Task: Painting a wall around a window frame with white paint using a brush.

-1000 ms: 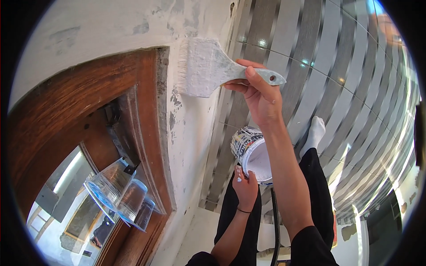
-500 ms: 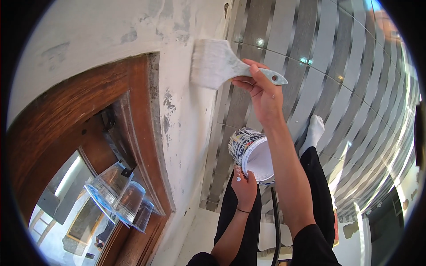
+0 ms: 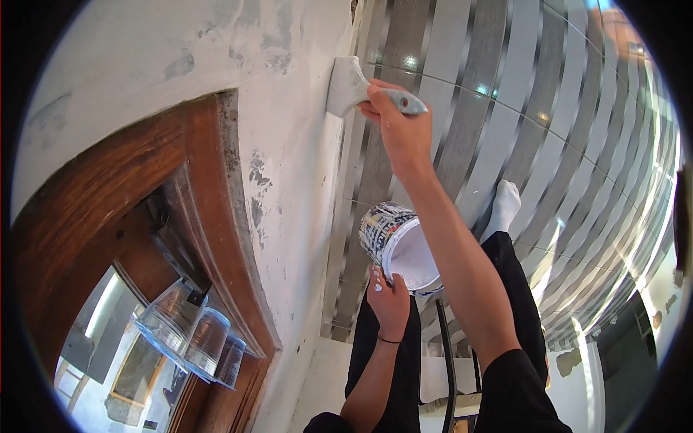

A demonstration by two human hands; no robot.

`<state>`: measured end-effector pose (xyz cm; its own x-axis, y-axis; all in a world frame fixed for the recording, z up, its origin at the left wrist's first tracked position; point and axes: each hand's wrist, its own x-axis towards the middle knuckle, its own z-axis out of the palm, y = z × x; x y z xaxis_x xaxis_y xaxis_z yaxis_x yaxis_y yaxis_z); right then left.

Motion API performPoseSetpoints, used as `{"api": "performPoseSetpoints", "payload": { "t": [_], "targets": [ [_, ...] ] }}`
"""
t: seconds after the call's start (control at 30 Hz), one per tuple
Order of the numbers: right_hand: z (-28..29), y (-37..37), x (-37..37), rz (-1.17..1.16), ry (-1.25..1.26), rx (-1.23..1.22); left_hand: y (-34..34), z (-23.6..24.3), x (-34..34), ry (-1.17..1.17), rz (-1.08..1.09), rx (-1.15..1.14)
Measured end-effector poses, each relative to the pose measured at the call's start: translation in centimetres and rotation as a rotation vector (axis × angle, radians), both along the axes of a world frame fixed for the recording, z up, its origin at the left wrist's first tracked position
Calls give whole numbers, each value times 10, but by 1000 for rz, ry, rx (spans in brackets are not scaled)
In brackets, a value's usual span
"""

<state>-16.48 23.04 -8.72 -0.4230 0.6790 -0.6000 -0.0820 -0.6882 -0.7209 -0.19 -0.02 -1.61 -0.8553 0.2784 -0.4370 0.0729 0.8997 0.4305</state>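
Note:
A wide paintbrush [image 3: 348, 88] with a pale, paint-smeared handle is gripped in my right hand [image 3: 406, 130]. Its head is against the white wall [image 3: 296, 123], which shows grey worn patches, and the bristles are mostly out of sight. Lower down, my left hand [image 3: 388, 299] is closed on the rim of a paint bucket [image 3: 390, 224], with the thumb over the edge. White paint [image 3: 415, 260] lies inside the tilted bucket, and specks of it are on my left hand. My right forearm covers part of the bucket's right side.
A brown wooden frame [image 3: 206, 144] is set in the wall at the left, with clear plastic containers [image 3: 206, 335] by its opening. Below lies a grey striped tiled floor [image 3: 498, 137]. My socked foot [image 3: 504, 206] and a dark metal bar [image 3: 446, 361] are near my legs.
The brush has turned and its bristles, plainly seen before, now press on the wall near its right edge. My right hand has moved left and up; the left hand keeps hold of the bucket.

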Motion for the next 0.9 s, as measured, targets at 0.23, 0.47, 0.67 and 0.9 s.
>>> {"api": "performPoseSetpoints", "payload": {
  "t": [0.23,0.47,0.67,0.9],
  "targets": [
    [-3,-4,25,-34,-43,-91,7,8,-11,-124,64,-30],
    [29,-17,15,12,33,-63,2,0,-4,-58,-2,-27],
    [68,17,27,53,264,-48,15,4,-12,51,9,44],
    [13,62,4,-17,4,149,23,0,-8,18,4,61]
  ]
}}
